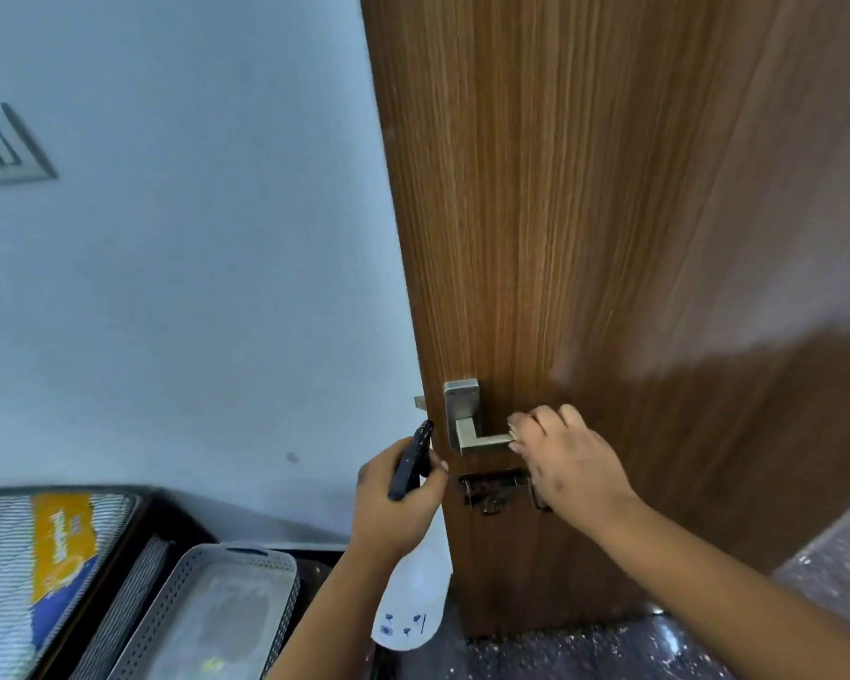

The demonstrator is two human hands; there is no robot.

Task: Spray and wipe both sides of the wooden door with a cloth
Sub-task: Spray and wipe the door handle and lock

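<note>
The door (609,238) stands ajar, its edge toward the wall (192,287). The lever handle (482,440) is gripped at its tip by the right hand (568,458), fingers curled round it. The spray bottle (415,557) is held by the left hand (396,503), fingers wrapped round its neck, just beside the door's edge.

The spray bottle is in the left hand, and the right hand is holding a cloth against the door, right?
Not quite. The head view shows the spray bottle in the left hand, but the right hand holds no cloth: it grips the metal door handle on the wooden door.
</note>
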